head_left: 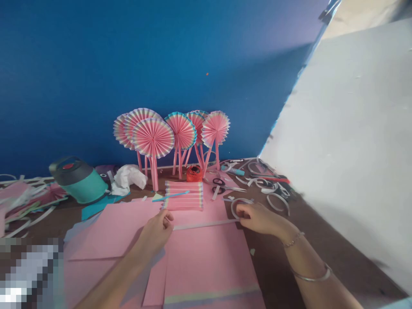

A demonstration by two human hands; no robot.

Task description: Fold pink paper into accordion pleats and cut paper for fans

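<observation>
A narrow whitish strip [206, 224] is stretched almost level between my hands, just over a pink paper sheet [209, 257]. My left hand [161, 227] pinches its left end. At the other end my right hand [252, 218] is closed on the strip, and a pale loop [236, 206] curls beside its fingers. Beyond the strip lies a pleated pink paper [185, 201] with pastel edges, crossed by a thin blue stick [170, 196]. Black-handled scissors [225, 188] rest behind my right hand. More pink sheets [106, 234] are stacked under and beside my left forearm.
Several pink pleated paper fans [153, 138] on paper handles lean against the blue wall [154, 56]. A teal container [83, 184] and crumpled white tissue [128, 178] stand at left. A red roll [195, 174] sits centrally. Curled scraps [278, 202] lie right, near a white panel [360, 141].
</observation>
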